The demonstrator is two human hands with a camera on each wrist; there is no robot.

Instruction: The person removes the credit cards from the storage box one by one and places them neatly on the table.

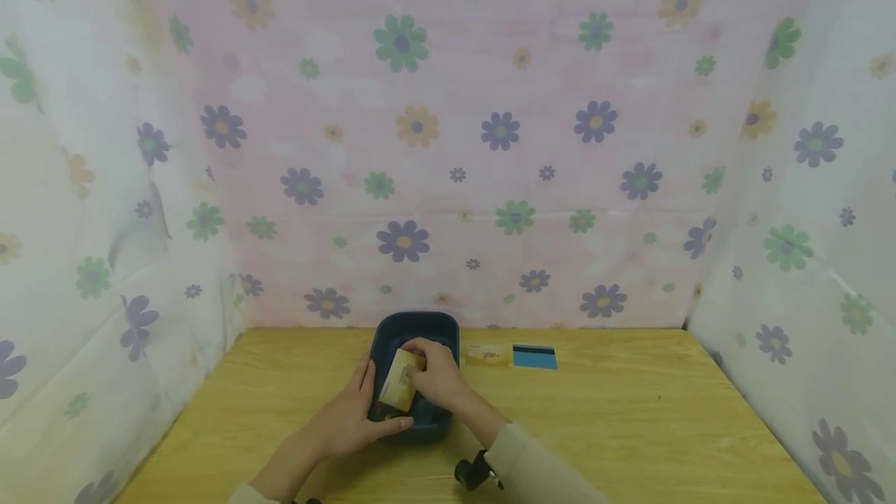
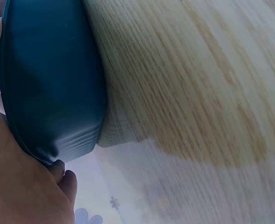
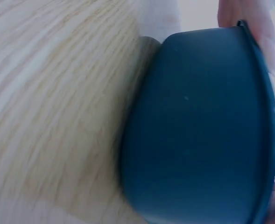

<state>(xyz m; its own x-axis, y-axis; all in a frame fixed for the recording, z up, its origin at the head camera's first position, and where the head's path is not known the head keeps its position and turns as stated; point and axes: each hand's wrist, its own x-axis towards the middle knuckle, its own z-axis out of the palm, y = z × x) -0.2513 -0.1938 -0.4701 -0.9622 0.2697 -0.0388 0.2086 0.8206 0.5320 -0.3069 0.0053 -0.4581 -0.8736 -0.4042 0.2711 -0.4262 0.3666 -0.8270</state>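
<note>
The right hand (image 1: 439, 376) pinches a card (image 1: 397, 386) inside the one blue bin (image 1: 420, 323); the left hand (image 1: 350, 415) spreads wide along its rim. The card's print is too small to read. Right of the bin, two more lie on the desk (image 1: 616, 418): a blue card (image 1: 535, 359), black-striped, and a pale card (image 1: 488, 356).

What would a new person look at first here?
Probably the big flowery cloth behind the yellowish table. Next, the dark blue tub, where the left hand touches the rim and the right hand holds a pale card. Then the bright blue card lying to its right.
</note>
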